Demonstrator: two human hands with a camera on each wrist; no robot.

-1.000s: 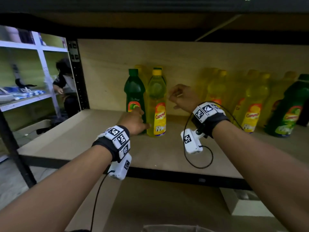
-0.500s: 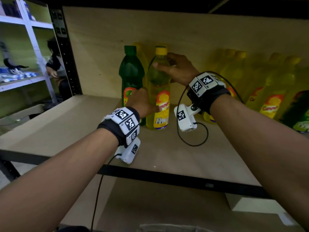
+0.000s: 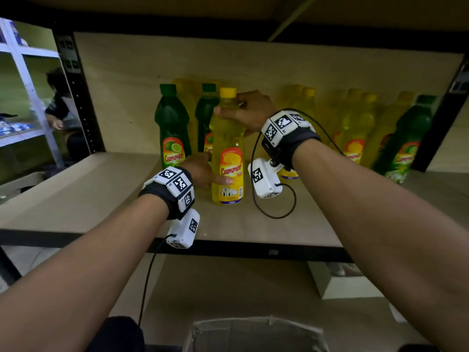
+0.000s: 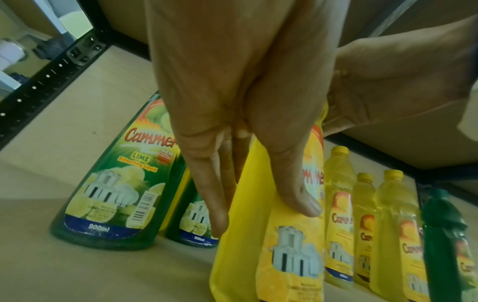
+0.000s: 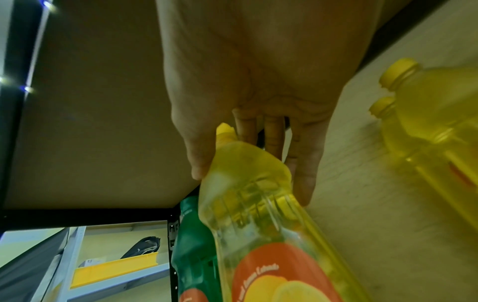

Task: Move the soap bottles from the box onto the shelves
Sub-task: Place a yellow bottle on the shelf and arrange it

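Note:
A yellow soap bottle (image 3: 228, 148) stands upright on the wooden shelf (image 3: 101, 194), in front of other bottles. My right hand (image 3: 243, 110) grips its shoulder just below the yellow cap, thumb in front and fingers behind. In the right wrist view the right hand (image 5: 252, 183) is wrapped over the yellow soap bottle (image 5: 258, 214). My left hand (image 3: 203, 171) holds the lower body, thumb across the label. The left wrist view shows the left hand (image 4: 264, 218) with thumb and fingers on either side of the yellow soap bottle (image 4: 284, 265).
A green lime bottle (image 3: 172, 123) stands just left, a second green one (image 3: 206, 107) behind. Several yellow bottles (image 3: 355, 128) and a green bottle (image 3: 406, 143) line the back right. A black upright (image 3: 78, 97) bounds the shelf. The cardboard box (image 3: 253, 331) is below. A person (image 3: 61, 110) is far left.
My right hand moved from beside the yellow bottle onto its top and took hold. The bottle now stands a little apart from the left green bottle. My left hand stays low on it.

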